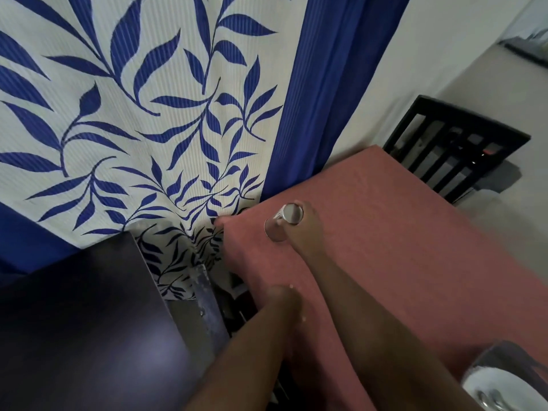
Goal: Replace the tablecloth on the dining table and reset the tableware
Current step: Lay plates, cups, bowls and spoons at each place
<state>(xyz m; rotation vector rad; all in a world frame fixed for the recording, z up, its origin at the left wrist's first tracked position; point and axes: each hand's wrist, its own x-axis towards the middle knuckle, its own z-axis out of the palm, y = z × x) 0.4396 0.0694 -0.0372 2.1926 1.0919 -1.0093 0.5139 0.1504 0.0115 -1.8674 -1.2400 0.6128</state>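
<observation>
A salmon-pink tablecloth point(400, 247) covers the dining table. My right hand point(305, 229) reaches to the table's far left corner and is closed around a small clear glass shaker point(281, 223) with a silver metal cap, held tilted just above or on the cloth. My left hand point(281, 298) sits lower at the table's left edge, blurred, with its fingers curled down out of sight; whether it grips the cloth is unclear. At the bottom right stands a white plate point(486, 384) with metal cutlery on it, and a clear glass point(504, 358) beside it.
A blue and white leaf-print curtain point(133, 114) hangs right behind the table's left side. A dark slatted chair point(450, 152) stands at the table's far end. A dark flat surface point(83, 321) fills the lower left.
</observation>
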